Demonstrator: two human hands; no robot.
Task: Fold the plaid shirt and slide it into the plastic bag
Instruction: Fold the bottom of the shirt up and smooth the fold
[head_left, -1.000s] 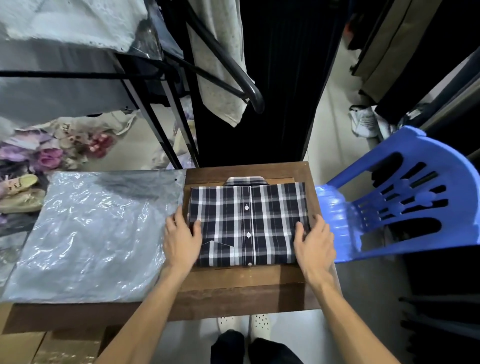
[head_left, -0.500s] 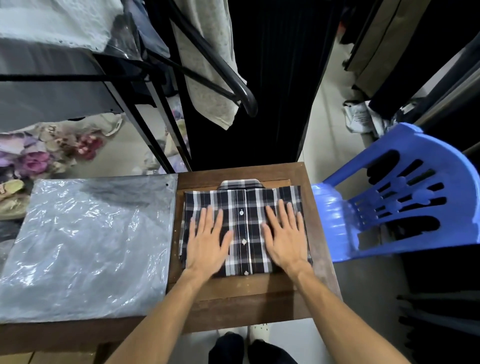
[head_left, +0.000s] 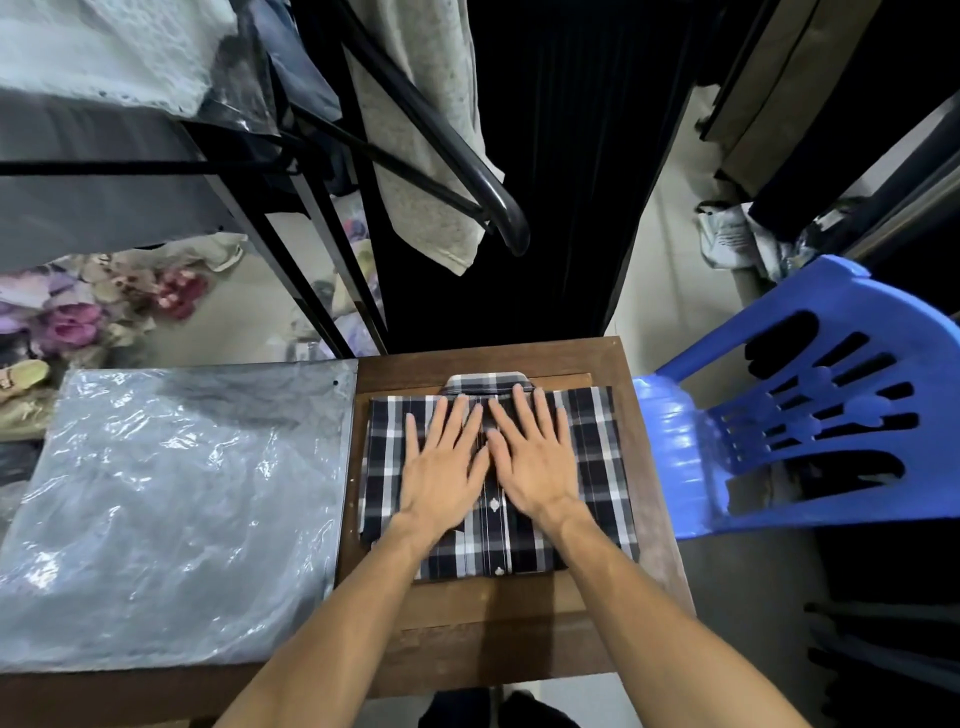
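Observation:
The plaid shirt (head_left: 592, 467), dark blue and white, lies folded into a rectangle on the brown wooden table (head_left: 498, 618), collar at the far edge and button placket facing up. My left hand (head_left: 444, 467) and my right hand (head_left: 535, 460) press flat on its middle, side by side, fingers spread and pointing away from me, holding nothing. The clear plastic bag (head_left: 171, 514) lies flat on the table to the left of the shirt, its right edge next to the shirt's left edge.
A blue plastic chair (head_left: 810, 431) stands against the table's right side. A black metal clothes rack (head_left: 363, 171) with hanging garments rises behind the table. Shoes and cloth items (head_left: 78, 322) lie on the floor at the far left.
My hands went from the shirt's left and right edges onto its top, then slid together toward the middle and the collar. The shirt and the bag stayed in place.

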